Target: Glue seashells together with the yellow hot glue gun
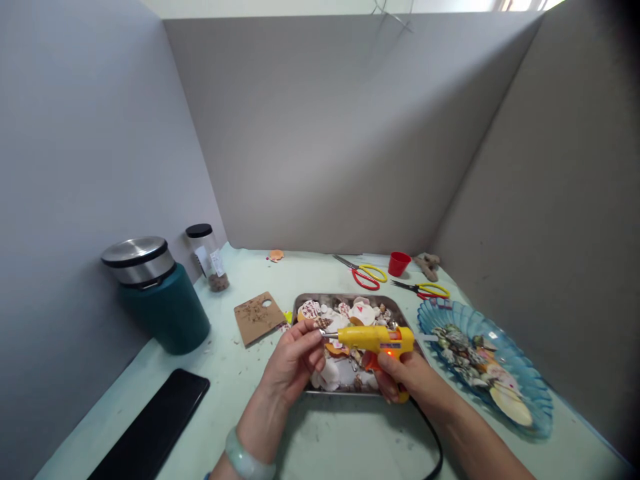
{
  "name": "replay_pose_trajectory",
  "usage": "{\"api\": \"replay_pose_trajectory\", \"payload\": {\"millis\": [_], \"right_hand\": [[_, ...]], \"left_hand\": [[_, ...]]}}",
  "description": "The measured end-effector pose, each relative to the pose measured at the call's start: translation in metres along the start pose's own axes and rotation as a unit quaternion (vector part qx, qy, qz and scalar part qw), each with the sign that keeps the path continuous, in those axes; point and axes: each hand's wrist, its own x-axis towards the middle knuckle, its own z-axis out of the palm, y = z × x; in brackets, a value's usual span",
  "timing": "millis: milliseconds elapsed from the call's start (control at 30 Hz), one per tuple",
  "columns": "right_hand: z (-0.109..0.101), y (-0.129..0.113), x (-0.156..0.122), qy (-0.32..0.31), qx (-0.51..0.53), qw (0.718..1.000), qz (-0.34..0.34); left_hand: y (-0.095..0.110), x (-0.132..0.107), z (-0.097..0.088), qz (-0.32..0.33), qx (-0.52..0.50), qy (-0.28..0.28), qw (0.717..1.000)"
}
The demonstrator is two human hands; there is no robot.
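Glue gun (374, 339) over the shell tray (400, 311), gripped in right hand (403, 377), fingers wrapped on handle. Left hand (293, 363) pinches a small shell (321, 325) at the nozzle. Blue dish (530, 390) right, scissors (364, 273) behind.

The glue gun (373, 339) is showing glossy yellow plastic with a metal nozzle. The tray (345, 299) under it is looking like brushed steel, dully shining, and is holding smooth, chalky shells (361, 312). The blue dish (520, 373) is glinting like ribbed clear plastic or glass. The bin (163, 300) is wearing matt teal paint under a polished metal lid. The table (320, 440) is appearing pale, smooth and matt; the cardboard piece (257, 317) is looking rough and brown.
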Motion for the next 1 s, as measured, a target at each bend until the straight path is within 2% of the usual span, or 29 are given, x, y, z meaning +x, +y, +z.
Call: {"api": "replay_pose_trajectory", "payload": {"millis": [500,1000], "right_hand": [[0.0003,0.0008,0.0009,-0.003,0.006,1.000,-0.008],[-0.0029,0.0033,0.0008,-0.006,-0.010,1.000,-0.007]], "left_hand": [[-0.0010,-0.0008,-0.0026,-0.008,0.021,-0.022,1.000],[0.0004,-0.0012,-0.0005,0.000,0.001,0.000,1.000]]}}
